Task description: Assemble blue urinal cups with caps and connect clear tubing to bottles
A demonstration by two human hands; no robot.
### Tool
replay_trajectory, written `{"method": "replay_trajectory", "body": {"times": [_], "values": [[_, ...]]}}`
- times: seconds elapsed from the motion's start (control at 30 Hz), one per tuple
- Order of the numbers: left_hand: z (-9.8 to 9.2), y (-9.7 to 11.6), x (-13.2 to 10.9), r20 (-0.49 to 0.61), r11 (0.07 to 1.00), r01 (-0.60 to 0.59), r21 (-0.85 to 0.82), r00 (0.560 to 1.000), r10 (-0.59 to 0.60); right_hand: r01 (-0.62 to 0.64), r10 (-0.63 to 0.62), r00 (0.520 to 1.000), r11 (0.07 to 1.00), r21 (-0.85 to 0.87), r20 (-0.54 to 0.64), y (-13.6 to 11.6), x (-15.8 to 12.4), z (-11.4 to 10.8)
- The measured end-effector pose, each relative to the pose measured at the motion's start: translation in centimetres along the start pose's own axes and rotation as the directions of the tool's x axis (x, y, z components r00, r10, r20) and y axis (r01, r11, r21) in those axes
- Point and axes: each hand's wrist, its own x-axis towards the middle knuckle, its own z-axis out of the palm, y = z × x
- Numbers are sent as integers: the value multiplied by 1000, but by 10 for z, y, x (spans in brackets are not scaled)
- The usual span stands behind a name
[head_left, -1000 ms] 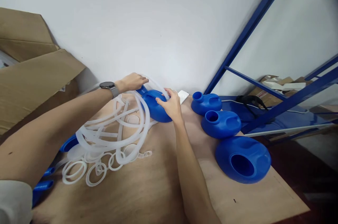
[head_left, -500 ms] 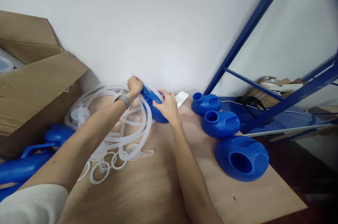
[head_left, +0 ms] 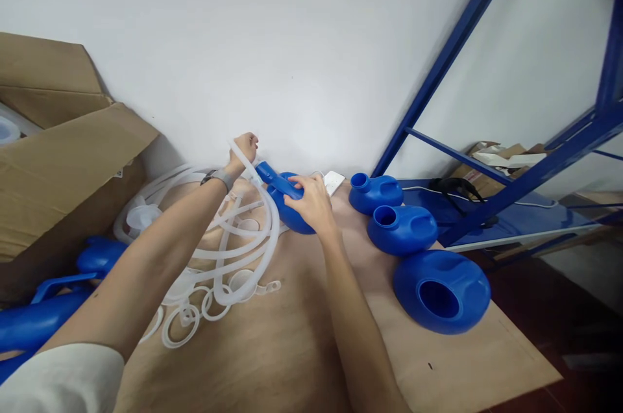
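Observation:
My left hand (head_left: pixel 244 146) is closed round the end of a translucent white tube (head_left: pixel 242 160), held up just above the table near the wall. The tube's end meets the spout of a blue plastic bottle (head_left: pixel 287 202) that lies on the wooden table (head_left: pixel 272 348). My right hand (head_left: pixel 307 201) grips that bottle from its near right side, fingers wrapped over its neck. The tube runs back into a loose tangle of white tubing and rings (head_left: pixel 214 257) to the left of the bottle.
Three more blue bottles lie in a row at the right: a small one (head_left: pixel 374 193), a middle one (head_left: pixel 402 229) and a large one (head_left: pixel 440 290). An open cardboard box (head_left: pixel 63 166) stands at the left, blue parts (head_left: pixel 43 309) below it. A blue metal rack (head_left: pixel 487 140) rises at the right.
My left hand has lifted the tube end up and slightly left, off the bottle's top. My right hand has slid along the bottle toward its neck. The view has shifted a little.

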Motion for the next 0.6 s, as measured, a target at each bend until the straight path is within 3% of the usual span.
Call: {"method": "replay_trajectory", "body": {"times": [0.17, 0.33, 0.47, 0.6], "values": [[-31, -17, 10, 29, 997, -45, 62, 999, 43, -154, 163, 983, 983, 104, -79, 23, -10, -43], [-58, -34, 4, 74, 986, -113, 122, 992, 105, -217, 255, 960, 939, 268, -117, 31, -38, -95], [-70, -39, -11, 134, 958, -197, 208, 976, 171, -326, 339, 936, 937, 126, -98, 18, -76, -115], [-79, -45, -30, 272, 913, -320, 254, 929, 250, -444, 433, 892, 893, -73, -127, 12, -130, -112]]}}
